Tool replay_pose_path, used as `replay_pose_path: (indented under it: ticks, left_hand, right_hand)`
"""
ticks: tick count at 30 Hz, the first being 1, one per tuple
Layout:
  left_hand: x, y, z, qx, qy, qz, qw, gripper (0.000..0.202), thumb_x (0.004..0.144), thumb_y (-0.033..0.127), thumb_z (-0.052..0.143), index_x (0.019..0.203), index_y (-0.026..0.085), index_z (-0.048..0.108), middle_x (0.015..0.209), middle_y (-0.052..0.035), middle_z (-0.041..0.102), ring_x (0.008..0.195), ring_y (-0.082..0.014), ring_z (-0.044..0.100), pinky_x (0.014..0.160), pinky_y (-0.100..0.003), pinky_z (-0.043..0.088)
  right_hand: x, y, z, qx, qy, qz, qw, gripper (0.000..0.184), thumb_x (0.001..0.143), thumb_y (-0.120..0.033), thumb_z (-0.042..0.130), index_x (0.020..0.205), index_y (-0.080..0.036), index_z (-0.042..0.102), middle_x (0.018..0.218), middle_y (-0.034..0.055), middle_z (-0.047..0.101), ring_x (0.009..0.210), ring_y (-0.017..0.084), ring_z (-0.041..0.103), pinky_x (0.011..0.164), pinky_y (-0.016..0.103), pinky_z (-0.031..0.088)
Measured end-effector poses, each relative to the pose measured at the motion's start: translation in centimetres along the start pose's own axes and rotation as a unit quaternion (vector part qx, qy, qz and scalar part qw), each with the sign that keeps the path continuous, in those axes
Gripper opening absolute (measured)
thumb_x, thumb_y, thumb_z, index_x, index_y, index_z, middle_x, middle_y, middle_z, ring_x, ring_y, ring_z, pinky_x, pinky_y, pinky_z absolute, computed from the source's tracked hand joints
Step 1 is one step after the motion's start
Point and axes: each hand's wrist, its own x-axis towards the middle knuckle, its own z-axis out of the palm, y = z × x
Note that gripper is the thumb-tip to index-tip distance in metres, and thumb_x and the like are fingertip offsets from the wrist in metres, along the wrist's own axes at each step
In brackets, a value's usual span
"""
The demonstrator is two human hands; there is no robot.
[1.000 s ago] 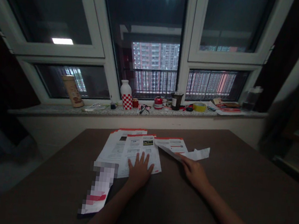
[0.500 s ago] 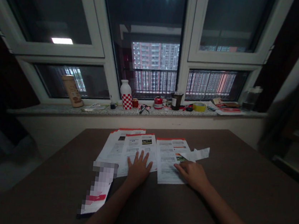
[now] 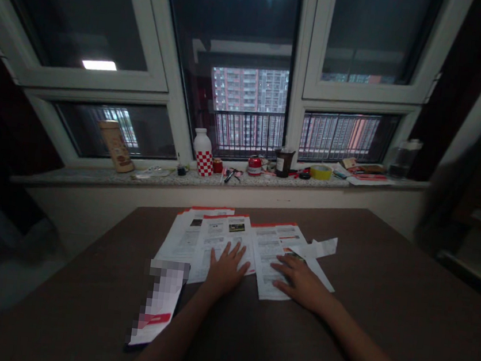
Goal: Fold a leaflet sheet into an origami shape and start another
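My left hand (image 3: 225,271) lies flat with its fingers spread on a printed leaflet with a red top edge (image 3: 224,245), holding nothing. My right hand (image 3: 300,283) rests palm down on a second red-edged leaflet (image 3: 274,259), its fingers apart. A third sheet (image 3: 179,243) lies partly under the left leaflet. A torn white paper strip (image 3: 318,248) pokes out past my right hand. Near my left wrist lies a pixelated, blurred item (image 3: 160,304) with a red band, too obscured to name.
All this lies on a dark brown table (image 3: 384,295). Beyond it runs a granite windowsill (image 3: 240,179) holding a checkered white bottle (image 3: 203,153), a cardboard tube (image 3: 116,146), a red can (image 3: 255,166), a dark cup (image 3: 283,162), a yellow tape roll (image 3: 320,172) and a glass jar (image 3: 405,159).
The right leaflet, lifted and slanted a second ago, now lies flat. My right hand has moved onto it, and the white strip now shows further toward the lower right. My left hand has barely moved.
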Motion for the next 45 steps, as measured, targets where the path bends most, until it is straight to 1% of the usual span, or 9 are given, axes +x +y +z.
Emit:
replay_pose_path:
  ticks: [3,12,16,20,25,28,30,35,45]
  left_hand:
    - [-0.1,0.1,-0.3,-0.006,-0.006,-0.002,1.000,0.060,0.094,0.058,0.023,0.147,0.031,0.027,0.156,0.0010,0.021,0.144,-0.0311,0.014,0.108,-0.069,0.009]
    - [-0.6,-0.4,-1.9,-0.032,-0.066,-0.007,0.997,0.058,0.093,0.053,0.031,0.147,0.032,0.027,0.156,-0.0001,0.020,0.143,-0.0335,0.013,0.105,-0.073,0.010]
    - [-1.0,0.1,-1.5,-0.031,-0.036,-0.013,0.999,0.053,0.094,0.045,0.035,0.143,0.027,0.036,0.154,-0.0045,0.026,0.143,-0.0332,0.017,0.106,-0.072,0.011]
    - [-1.4,1.6,-0.9,-0.061,0.013,0.023,0.998,0.045,0.097,0.035,0.031,0.140,0.025,0.041,0.150,-0.0048,0.036,0.142,-0.0272,0.023,0.110,-0.066,0.013]
    - [-1.8,3.0,-0.8,-0.113,0.013,0.086,0.990,0.042,0.098,0.037,0.034,0.138,0.029,0.042,0.149,-0.0032,0.039,0.140,-0.0230,0.028,0.112,-0.062,0.014]
    - [-1.9,3.1,-0.6,-0.105,0.023,0.083,0.991,0.042,0.094,0.037,0.044,0.135,0.030,0.045,0.154,-0.0051,0.029,0.140,-0.0257,0.026,0.111,-0.062,0.017]
    - [-1.9,2.9,-0.3,-0.095,0.030,0.080,0.992,0.043,0.092,0.036,0.049,0.135,0.030,0.046,0.155,-0.0060,0.027,0.140,-0.0271,0.026,0.111,-0.061,0.017]
    - [-2.0,2.8,-0.1,-0.090,0.025,0.085,0.992,0.045,0.092,0.040,0.048,0.136,0.031,0.045,0.149,-0.0043,0.039,0.140,-0.0280,0.026,0.111,-0.063,0.016]
    - [-2.2,2.6,-1.0,-0.067,0.003,0.081,0.995,0.045,0.093,0.043,0.042,0.136,0.030,0.045,0.150,-0.0028,0.038,0.139,-0.0261,0.028,0.111,-0.059,0.021]
  right_hand:
    - [0.0,0.1,-0.2,-0.011,-0.011,0.013,1.000,0.052,0.086,-0.055,0.053,0.130,-0.027,0.057,0.142,0.0080,0.048,0.133,0.030,0.037,0.111,0.047,0.029]
    - [-0.1,0.3,-0.7,-0.025,-0.018,0.017,0.999,0.051,0.085,-0.054,0.054,0.127,-0.024,0.059,0.137,0.0094,0.051,0.135,0.031,0.034,0.110,0.045,0.029]
    - [-0.1,-0.2,-0.6,-0.033,-0.019,0.016,0.999,0.051,0.086,-0.055,0.052,0.128,-0.027,0.058,0.138,0.0084,0.051,0.133,0.031,0.035,0.108,0.046,0.030]
    - [0.0,-1.0,-0.4,-0.034,-0.021,0.010,0.999,0.051,0.087,-0.056,0.051,0.130,-0.029,0.056,0.139,0.0078,0.049,0.129,0.030,0.039,0.106,0.046,0.031]
    - [0.1,-1.5,-0.1,-0.038,-0.015,-0.007,0.999,0.052,0.088,-0.056,0.049,0.133,-0.030,0.053,0.139,0.0081,0.048,0.129,0.030,0.038,0.105,0.046,0.032]
    - [0.1,-1.2,0.0,-0.040,-0.012,0.000,0.999,0.052,0.088,-0.055,0.049,0.133,-0.028,0.052,0.139,0.0084,0.048,0.129,0.029,0.039,0.105,0.045,0.032]
    - [0.1,-0.9,0.1,-0.045,-0.009,0.013,0.999,0.051,0.089,-0.052,0.049,0.133,-0.026,0.053,0.139,0.0090,0.049,0.129,0.029,0.039,0.105,0.045,0.032]
    - [0.1,-0.1,0.3,-0.067,0.004,0.058,0.996,0.046,0.089,-0.046,0.049,0.128,-0.022,0.057,0.138,0.0122,0.049,0.128,0.030,0.040,0.105,0.044,0.034]
    - [0.1,0.7,-0.4,-0.101,0.038,0.124,0.986,0.042,0.088,-0.042,0.048,0.122,-0.021,0.061,0.132,0.0114,0.054,0.121,0.030,0.047,0.102,0.042,0.037]
